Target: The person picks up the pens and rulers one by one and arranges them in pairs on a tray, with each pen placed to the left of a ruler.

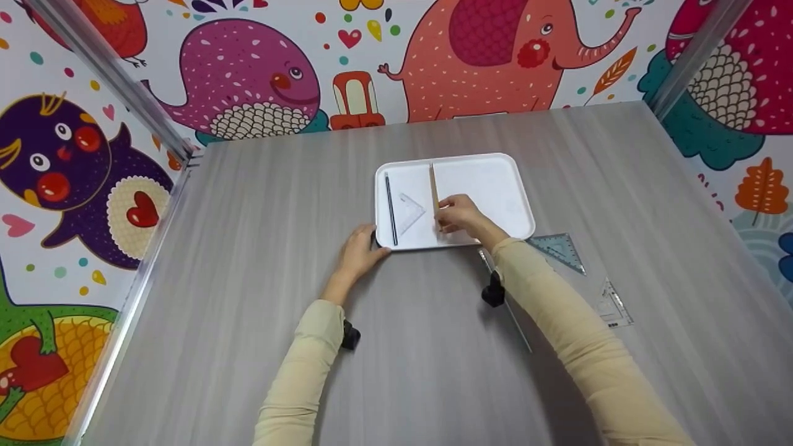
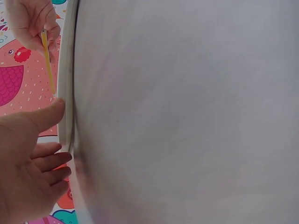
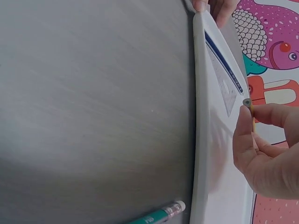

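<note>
A white tray (image 1: 458,162) lies on the table. My left hand (image 1: 359,253) holds its near left corner, thumb at the rim; the left wrist view shows this hand (image 2: 30,163) beside the tray's edge (image 2: 68,70). Over the tray, my right hand (image 1: 461,214) pinches a yellow pencil (image 1: 433,183) near its closer end. In the right wrist view the pencil's grey end (image 3: 247,101) shows between thumb and finger; whether the pencil touches the tray, I cannot tell. Left of it on the tray lie a clear set square (image 1: 411,214) and a dark blue pencil (image 1: 391,210).
A teal pencil with a white eraser (image 3: 161,213) lies on the table in front of the tray, partly behind the right forearm. To the tray's right are a bluish set square (image 1: 560,249) and a small clear one (image 1: 613,306). Cartoon-printed walls (image 1: 248,74) border the table.
</note>
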A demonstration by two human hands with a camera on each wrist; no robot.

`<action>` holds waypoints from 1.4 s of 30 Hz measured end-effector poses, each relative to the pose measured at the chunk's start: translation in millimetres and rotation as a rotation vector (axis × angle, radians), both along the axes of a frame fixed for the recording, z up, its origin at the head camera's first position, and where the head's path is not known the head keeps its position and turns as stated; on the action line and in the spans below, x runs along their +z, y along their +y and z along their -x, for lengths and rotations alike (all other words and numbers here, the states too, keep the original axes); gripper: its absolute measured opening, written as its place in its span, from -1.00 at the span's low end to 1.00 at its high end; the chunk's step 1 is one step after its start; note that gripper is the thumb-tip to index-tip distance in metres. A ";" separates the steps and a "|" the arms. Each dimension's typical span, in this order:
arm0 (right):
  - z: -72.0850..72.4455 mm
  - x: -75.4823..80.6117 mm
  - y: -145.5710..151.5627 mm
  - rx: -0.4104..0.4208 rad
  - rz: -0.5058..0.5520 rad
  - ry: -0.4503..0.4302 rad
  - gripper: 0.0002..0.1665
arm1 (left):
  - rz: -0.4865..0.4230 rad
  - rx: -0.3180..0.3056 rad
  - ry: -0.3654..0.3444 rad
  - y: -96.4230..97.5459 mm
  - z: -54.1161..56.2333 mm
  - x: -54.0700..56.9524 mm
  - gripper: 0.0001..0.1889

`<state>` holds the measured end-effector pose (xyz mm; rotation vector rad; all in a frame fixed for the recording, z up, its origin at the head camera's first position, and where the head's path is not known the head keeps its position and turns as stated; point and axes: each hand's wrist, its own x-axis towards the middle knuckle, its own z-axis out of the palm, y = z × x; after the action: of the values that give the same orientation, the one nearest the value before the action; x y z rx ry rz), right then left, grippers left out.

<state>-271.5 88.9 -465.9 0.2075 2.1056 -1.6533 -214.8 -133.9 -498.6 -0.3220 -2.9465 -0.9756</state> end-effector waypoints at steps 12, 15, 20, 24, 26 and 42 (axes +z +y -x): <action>0.2 -2.1 -1.6 -0.034 -0.030 0.000 -0.56 | -0.005 0.001 -0.006 -0.2 -0.5 0.3 -0.44; -2.0 -2.0 -2.6 -0.031 -0.050 0.016 -0.54 | -0.005 0.001 0.003 -0.4 -1.0 0.6 -0.45; -5.5 -3.8 -5.2 -0.026 -0.109 0.062 -0.57 | -0.001 -0.006 0.020 -0.6 -1.6 0.7 -0.45; -7.8 -6.2 -7.5 -0.006 -0.192 0.125 -0.59 | 0.000 -0.008 0.018 -1.0 -1.5 0.6 -0.44; -9.3 -6.9 -8.7 0.011 -0.238 0.154 -0.58 | -0.001 -0.006 0.015 -1.1 -1.5 0.9 -0.44; -13.5 -8.3 -13.1 0.109 -0.520 0.333 -0.61 | -0.003 -0.008 0.015 -0.9 -0.6 0.1 -0.46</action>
<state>-258.0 75.8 -474.2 -0.0287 2.7179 -1.1071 -214.2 -134.8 -498.5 -0.3399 -2.9324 -0.9744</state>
